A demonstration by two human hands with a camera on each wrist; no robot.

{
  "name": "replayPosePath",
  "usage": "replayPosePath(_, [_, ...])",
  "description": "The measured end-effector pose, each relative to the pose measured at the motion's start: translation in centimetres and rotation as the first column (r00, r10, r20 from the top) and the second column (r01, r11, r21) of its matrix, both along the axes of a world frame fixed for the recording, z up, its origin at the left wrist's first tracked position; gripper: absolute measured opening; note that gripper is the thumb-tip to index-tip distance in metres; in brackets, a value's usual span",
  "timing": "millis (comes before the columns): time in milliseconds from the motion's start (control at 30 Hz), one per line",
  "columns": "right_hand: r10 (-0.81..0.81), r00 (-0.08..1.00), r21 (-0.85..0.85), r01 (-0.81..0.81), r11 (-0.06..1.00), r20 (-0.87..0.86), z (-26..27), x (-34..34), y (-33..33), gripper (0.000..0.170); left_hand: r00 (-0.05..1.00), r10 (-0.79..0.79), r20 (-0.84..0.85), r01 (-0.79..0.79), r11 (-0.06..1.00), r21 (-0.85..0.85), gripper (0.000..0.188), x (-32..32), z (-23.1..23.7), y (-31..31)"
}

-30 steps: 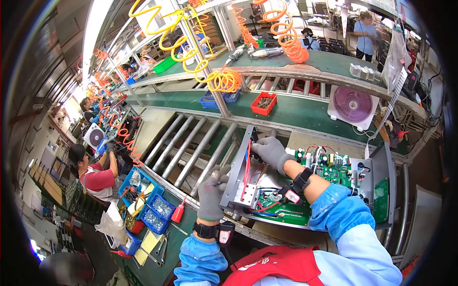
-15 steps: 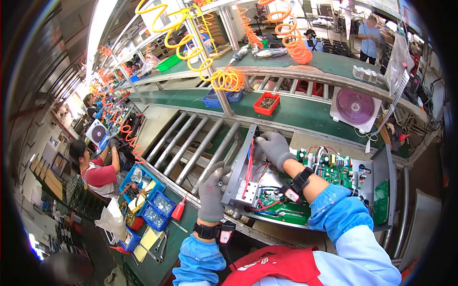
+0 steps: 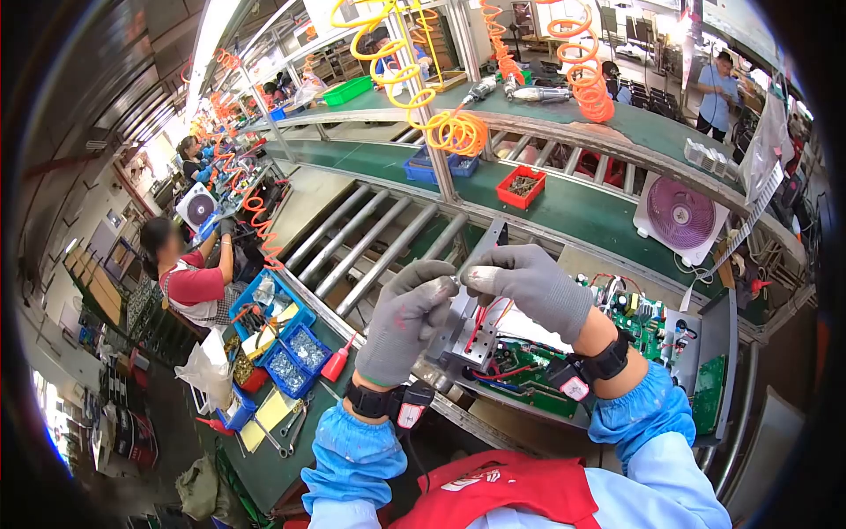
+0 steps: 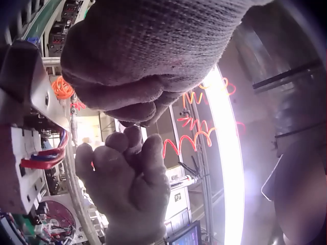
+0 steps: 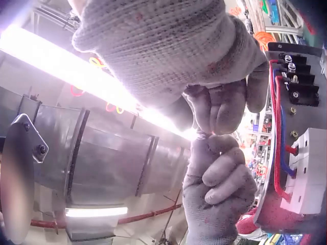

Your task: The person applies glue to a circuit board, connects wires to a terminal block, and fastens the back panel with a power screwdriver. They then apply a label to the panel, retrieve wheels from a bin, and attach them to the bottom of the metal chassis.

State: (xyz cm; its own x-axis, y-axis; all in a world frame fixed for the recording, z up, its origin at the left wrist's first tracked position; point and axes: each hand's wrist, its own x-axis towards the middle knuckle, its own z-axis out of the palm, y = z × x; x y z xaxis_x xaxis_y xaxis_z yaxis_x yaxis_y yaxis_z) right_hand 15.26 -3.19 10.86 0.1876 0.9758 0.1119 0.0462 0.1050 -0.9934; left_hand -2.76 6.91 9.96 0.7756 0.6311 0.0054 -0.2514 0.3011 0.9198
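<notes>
In the head view my gloved left hand [image 3: 401, 322] and gloved right hand [image 3: 533, 286] meet at the fingertips over the left end of a grey metal case [image 3: 721, 375]. Between them shows a speck of a small metal part [image 3: 456, 280], pinched by thumb and fingers of both hands; its kind cannot be told. Green circuit boards [image 3: 634, 309] lie inside the case. The right wrist view shows the case's end panel, with black terminal mounts [image 5: 302, 94] carrying bolts, red and blue wires [image 5: 278, 132], and a white block [image 5: 310, 171] beside them.
Left of the case runs a roller conveyor [image 3: 379, 242]. Blue bins [image 3: 286, 379] of small hardware, a red bottle [image 3: 337, 361] and wrenches [image 3: 295, 423] lie on the green bench. A red bin [image 3: 521, 187] and a fan [image 3: 680, 212] stand beyond. Coiled air hoses [image 3: 458, 132] hang above.
My right hand has left the case's end panel and come back toward me. My left hand has risen to meet it, fingertips now together. The head view has shifted slightly.
</notes>
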Motion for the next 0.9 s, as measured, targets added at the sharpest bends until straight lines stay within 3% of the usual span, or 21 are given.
replayPosePath(67, [0.029, 0.999, 0.008, -0.029, 1.000, -0.036, -0.1, -0.1, -0.1, 0.034, 0.997, -0.080, -0.012, 0.081, 0.996, 0.022, 0.026, -0.1, 0.2, 0.0])
replayPosePath(167, [0.056, 0.998, -0.156, -0.051, 0.986, 0.022, 1.8, 0.5, -1.2, 0.031, 0.988, -0.105, -0.110, 0.121, 0.982, 0.146, 0.033, 0.0, 0.4, 0.3])
replayPosePath(267, [0.185, 0.982, -0.191, -0.188, 0.963, -0.034, -0.2, 2.2, -0.5, 0.026, 0.996, -0.061, -0.064, 0.076, 0.960, 0.270, 0.038, 1.0, 1.4, -0.9])
replayPosePath(300, [0.113, 0.991, -0.206, -0.097, 0.974, 0.069, 1.6, 1.9, -1.1, 0.022, 0.995, 0.019, -0.098, 0.015, 0.943, 0.331, 0.039, 1.3, 1.2, -0.9])
replayPosePath(333, [-0.014, 0.997, -0.095, 0.021, 0.995, 0.075, -0.9, 2.8, 0.1, 0.025, 0.990, 0.096, -0.104, -0.057, 0.944, 0.325, 0.037, 1.3, 0.9, -0.8])
replayPosePath(400, [-0.320, 0.911, -0.140, 0.363, 0.921, 0.261, -3.6, 4.4, 1.6, 0.029, 0.961, 0.249, -0.119, -0.202, 0.928, 0.314, 0.034, 1.5, 0.0, -0.3])
replayPosePath(500, [-0.419, 0.749, -0.047, 0.512, 0.858, 0.513, -7.8, 4.6, 3.3, 0.035, 0.949, 0.248, -0.196, -0.182, 0.935, 0.304, 0.030, 0.8, -3.2, 1.3])
replayPosePath(533, [-0.404, 0.734, -0.040, 0.504, 0.863, 0.546, -8.3, 4.3, 3.8, 0.036, 0.943, 0.243, -0.225, -0.171, 0.939, 0.299, 0.030, 0.7, -4.1, 1.6])
replayPosePath(600, [-0.394, 0.792, -0.141, 0.506, 0.851, 0.467, -8.4, 3.5, 4.1, 0.036, 0.947, 0.239, -0.215, -0.174, 0.943, 0.282, 0.029, 0.8, -5.7, 2.2])
replayPosePath(700, [-0.395, 0.844, -0.156, 0.473, 0.867, 0.362, -9.8, 3.9, 4.5, 0.036, 0.956, 0.223, -0.188, -0.171, 0.950, 0.260, 0.028, 0.5, -6.5, 1.9])
replayPosePath(833, [-0.408, 0.800, -0.102, 0.495, 0.863, 0.440, -10.7, 3.9, 4.9, 0.035, 0.953, 0.236, -0.191, -0.158, 0.923, 0.351, 0.026, 0.6, -7.1, 1.7])
replayPosePath(900, [-0.407, 0.791, -0.088, 0.496, 0.864, 0.457, -10.4, 3.7, 4.7, 0.036, 0.962, 0.222, -0.160, -0.169, 0.941, 0.293, 0.026, 0.7, -7.6, 1.7])
